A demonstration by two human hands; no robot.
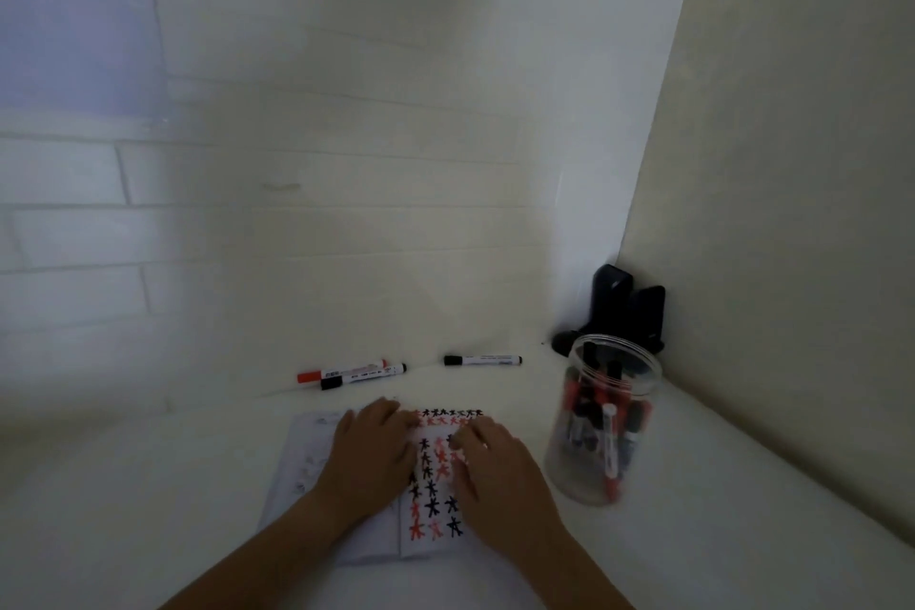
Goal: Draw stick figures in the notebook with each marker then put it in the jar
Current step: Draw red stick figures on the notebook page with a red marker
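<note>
1. The notebook (346, 525) lies open on the table (148, 485); its right page is nearly full of red and black stick figures.
2. The left hand (369, 453) and the right hand (495, 466) rest on the pages, fingers relaxed, holding no marker.
3. The jar (601, 421), right of the notebook, already holds many markers.
4. Left to do, I judge: the red marker (341, 371) and two black markers (364, 376) (482, 360) by the wall.

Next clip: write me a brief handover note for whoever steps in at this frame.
Left hand and right hand both rest flat on the open notebook, holding no marker.
Done: the right page is nearly full of red and black stick figures; many markers stand in the jar, right of the notebook.
Left: three markers lie by the wall: red marker, black marker, another black marker. Draw with each, then put it in the jar.
</note>
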